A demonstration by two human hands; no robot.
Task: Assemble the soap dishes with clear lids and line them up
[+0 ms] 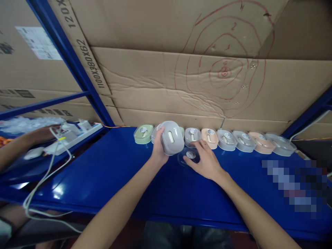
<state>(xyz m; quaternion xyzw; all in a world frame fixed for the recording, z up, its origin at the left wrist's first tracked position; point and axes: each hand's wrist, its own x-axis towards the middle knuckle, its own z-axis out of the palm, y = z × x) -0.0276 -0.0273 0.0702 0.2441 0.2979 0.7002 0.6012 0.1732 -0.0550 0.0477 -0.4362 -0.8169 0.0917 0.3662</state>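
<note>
My left hand point(160, 148) is closed around a grey plastic box point(172, 137) with a rounded square shape and a pale oblong piece in its middle. The box is raised above the blue table and tilted towards me. Beside it, my right hand point(206, 159) has its thumb and fingers apart over a clear lid point(191, 154) bearing a round sticker. Whether the fingertips press on the lid is hard to tell. Just behind those fingers stands a grey box point(193, 136) with a similar sticker.
A row of lidded boxes runs along the cardboard back wall point(145, 79), from a green box point(143, 134) to a grey one point(282, 144). Leftward are a power strip point(75, 136), loose white cables point(49, 173) and another person's arm point(23, 145). Blue shelf posts flank the table point(103, 173).
</note>
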